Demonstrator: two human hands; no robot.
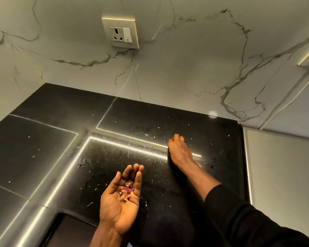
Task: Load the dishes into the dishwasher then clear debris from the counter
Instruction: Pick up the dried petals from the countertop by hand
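Note:
My left hand [121,198] is held palm up over the front of the black counter [43,148], cupped around a small heap of purple and tan food scraps [127,190]. My right hand [179,151] lies palm down on the counter farther back and to the right, fingers together and curled at the tips, edge against the surface. Small crumbs and bits [154,137] are scattered over the counter around both hands. No dishes or dishwasher are in view.
A marble-patterned wall [185,59] rises behind the counter with a power socket [120,33]. A pale panel [284,175] borders the counter on the right. A dark recess [70,230] opens below the counter's front edge.

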